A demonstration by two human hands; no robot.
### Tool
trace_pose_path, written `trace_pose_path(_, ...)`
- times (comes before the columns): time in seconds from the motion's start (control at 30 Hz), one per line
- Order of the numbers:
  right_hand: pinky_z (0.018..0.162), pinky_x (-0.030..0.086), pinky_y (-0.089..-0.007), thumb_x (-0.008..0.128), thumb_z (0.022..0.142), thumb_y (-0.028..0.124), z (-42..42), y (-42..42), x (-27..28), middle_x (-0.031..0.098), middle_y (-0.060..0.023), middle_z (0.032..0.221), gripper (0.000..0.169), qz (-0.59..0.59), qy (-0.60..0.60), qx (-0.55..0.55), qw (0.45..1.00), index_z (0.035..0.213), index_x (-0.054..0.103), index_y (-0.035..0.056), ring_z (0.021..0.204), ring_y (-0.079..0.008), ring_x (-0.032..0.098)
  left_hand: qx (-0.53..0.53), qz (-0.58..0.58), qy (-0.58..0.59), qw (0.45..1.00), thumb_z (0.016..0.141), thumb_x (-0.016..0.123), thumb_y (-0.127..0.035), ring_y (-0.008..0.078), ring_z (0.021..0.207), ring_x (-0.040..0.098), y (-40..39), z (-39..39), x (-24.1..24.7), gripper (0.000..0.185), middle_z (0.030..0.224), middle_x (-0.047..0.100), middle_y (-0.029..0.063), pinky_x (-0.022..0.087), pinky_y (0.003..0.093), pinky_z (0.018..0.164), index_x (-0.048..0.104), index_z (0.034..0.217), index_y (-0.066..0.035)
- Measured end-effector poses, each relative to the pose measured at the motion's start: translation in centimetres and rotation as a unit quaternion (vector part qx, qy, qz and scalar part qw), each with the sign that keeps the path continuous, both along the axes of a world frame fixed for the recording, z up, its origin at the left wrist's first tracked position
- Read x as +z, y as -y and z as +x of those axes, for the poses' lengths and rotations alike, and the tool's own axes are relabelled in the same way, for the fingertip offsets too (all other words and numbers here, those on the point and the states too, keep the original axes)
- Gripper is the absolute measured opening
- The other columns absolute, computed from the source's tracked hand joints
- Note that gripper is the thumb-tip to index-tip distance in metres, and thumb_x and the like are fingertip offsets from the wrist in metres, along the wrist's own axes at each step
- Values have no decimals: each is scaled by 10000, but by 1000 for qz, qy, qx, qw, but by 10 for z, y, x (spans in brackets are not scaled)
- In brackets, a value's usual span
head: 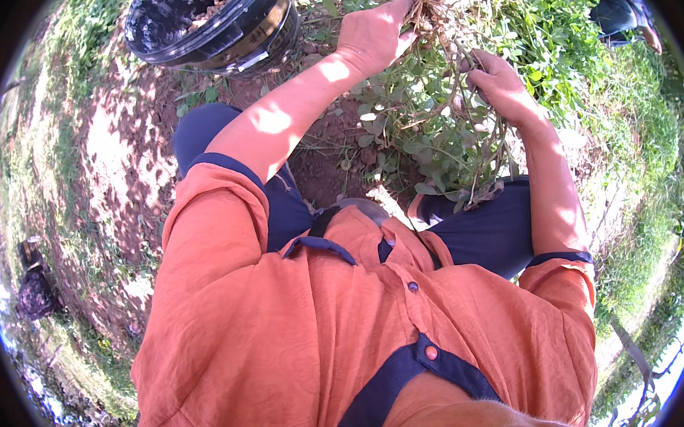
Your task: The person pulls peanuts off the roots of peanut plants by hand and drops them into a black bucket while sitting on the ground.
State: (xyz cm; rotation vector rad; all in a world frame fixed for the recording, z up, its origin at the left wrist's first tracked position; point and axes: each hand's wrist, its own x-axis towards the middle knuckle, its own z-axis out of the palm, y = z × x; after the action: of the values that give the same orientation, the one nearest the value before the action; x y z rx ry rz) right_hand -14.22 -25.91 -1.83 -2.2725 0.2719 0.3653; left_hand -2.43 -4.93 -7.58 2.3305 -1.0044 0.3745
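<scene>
My left hand (376, 36) is closed around the root end of a pulled-up peanut plant (439, 20), near the top of the view. Pale pods and thin roots hang in a tangle between my hands. To the right and slightly lower, my right hand (500, 86) pinches a stem or pod of this tangle between thumb and fingers; which of the two is unclear. Leafy peanut stems (431, 145) hang or lie below the hands, reaching down to my right knee. A black plastic bucket (217, 46) with peanuts (212, 12) inside stands at the upper left.
Bare reddish soil (328, 162) shows between my bent legs. Green plants (565, 45) grow at the upper right. Another person's leg (615, 10) in blue trousers is at the far upper right edge. A dark object (37, 293) lies on the ground at far left.
</scene>
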Motion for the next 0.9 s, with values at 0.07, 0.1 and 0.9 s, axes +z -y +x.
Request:
trace_pose_path(0.07, 705, 435, -327, 503, 853, 160, 0, -4, 1, 600, -110, 796, 274, -9, 4, 6, 1000, 1020, 621, -23, 750, -187, 543, 0, 11, 61, 998, 772, 745, -329, 274, 734, 673, 0, 4, -4, 446, 838, 653, 76, 532, 386, 579, 468, 1038, -103)
trace_pose_path(0.1, 705, 436, -338, 502, 854, 162, -2, -3, -3, 601, -126, 802, 273, -18, 14, 13, 1000, 1015, 616, -26, 752, -198, 545, -3, 14, 73, 997, 765, 752, -325, 266, 728, 674, 2, 4, -5, 458, 834, 651, 71, 533, 380, 573, 466, 1048, -105)
trace_pose_path(0.9, 638, 401, -285, 511, 835, 178, -7, 22, 3, 579, -44, 781, 320, 36, 0, -37, 999, 1072, 618, -7, 695, -124, 502, -246, -371, -698, 561, 886, 541, -162, 102, 406, 373, -4, 52, 1, 128, 631, 554, 34, 304, 252, 404, 587, 784, -99)
